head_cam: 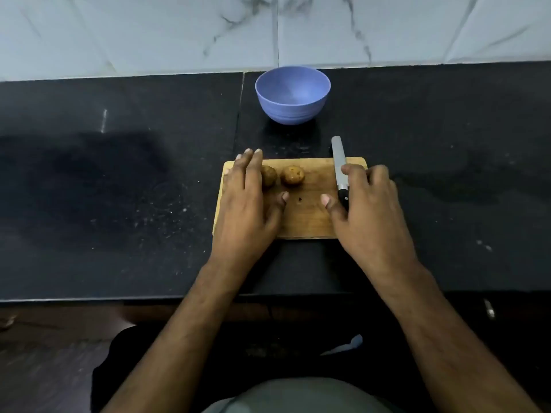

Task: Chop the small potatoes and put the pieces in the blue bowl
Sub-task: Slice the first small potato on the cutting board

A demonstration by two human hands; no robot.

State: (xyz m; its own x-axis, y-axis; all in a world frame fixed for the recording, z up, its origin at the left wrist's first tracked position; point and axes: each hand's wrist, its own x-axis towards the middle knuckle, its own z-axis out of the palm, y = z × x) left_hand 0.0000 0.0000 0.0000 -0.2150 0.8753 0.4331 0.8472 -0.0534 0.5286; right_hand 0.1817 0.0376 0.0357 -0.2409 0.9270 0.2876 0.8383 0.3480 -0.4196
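Two small brown potatoes lie on a wooden cutting board [304,216]: one [292,175] in plain view, the other [269,175] partly hidden by my left hand [247,201]. That hand lies flat over the board's left side with its fingers straight, beside the left potato. A knife [339,162] rests along the board's right side, blade pointing away. My right hand [366,207] lies over its dark handle, fingers loosely bent, thumb beside it; a closed grip is not visible. The blue bowl [292,95] stands empty behind the board.
The board sits on a black stone counter [119,189] near its front edge. A marble-patterned tiled wall [179,34] rises right behind the bowl. Bare counter stretches to the left and right of the board.
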